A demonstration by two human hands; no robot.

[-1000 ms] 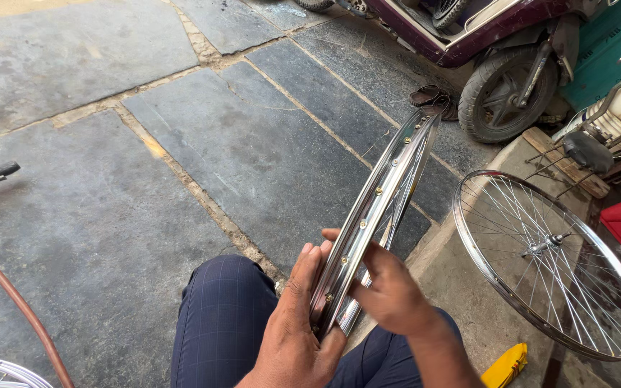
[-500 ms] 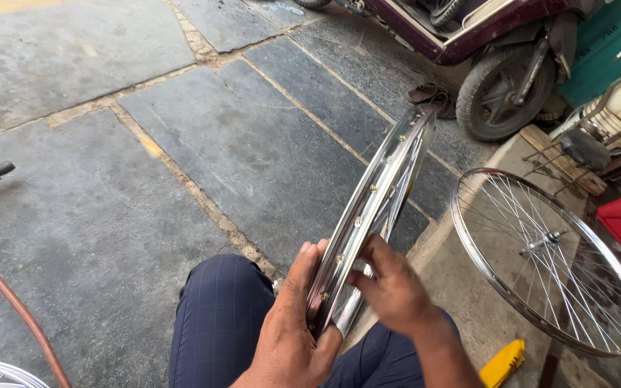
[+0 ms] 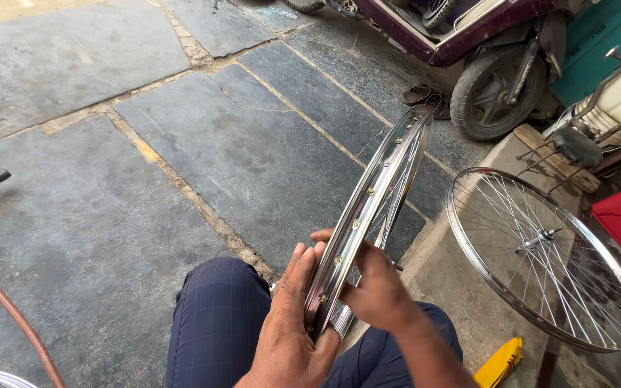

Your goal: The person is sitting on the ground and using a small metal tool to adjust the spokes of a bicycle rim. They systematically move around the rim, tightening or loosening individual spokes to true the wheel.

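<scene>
Head view: your left hand (image 3: 289, 334) clamps the chrome wheel rim (image 3: 368, 215) edge-on over your lap, right hand (image 3: 376, 291) pinching its spokes just beside that grip; a spoked wheel (image 3: 540, 259) leans well right.

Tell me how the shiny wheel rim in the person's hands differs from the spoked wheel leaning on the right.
The shiny chrome wheel rim is held edge-on between the left hand and right hand; the silver spoked wheel rests untouched on the concrete step. The held rim shows its inner channel with brass nipples; the resting wheel shows its full face, with hub and axle. Both are round, bright metal, and spoked.
</scene>
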